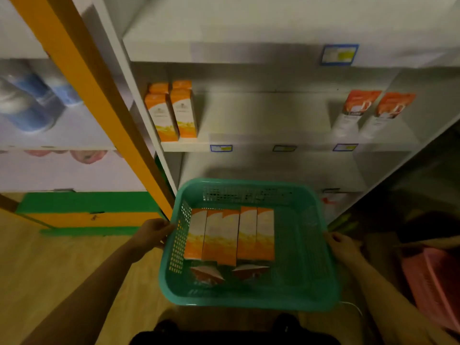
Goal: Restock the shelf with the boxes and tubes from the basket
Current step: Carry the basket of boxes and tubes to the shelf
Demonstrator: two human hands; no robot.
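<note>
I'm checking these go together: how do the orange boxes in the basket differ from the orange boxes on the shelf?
The orange boxes in the basket lie flat in one row; the orange boxes on the shelf stand upright, two in front, two behind. The first sit low in the teal basket, the second at the left end of the shelf. Both look alike: orange and white.

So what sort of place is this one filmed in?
Most likely a small shop or pharmacy aisle: white shelves with price tags on their edges, identical orange boxes facing out, and a teal basket holding more of them.
</note>
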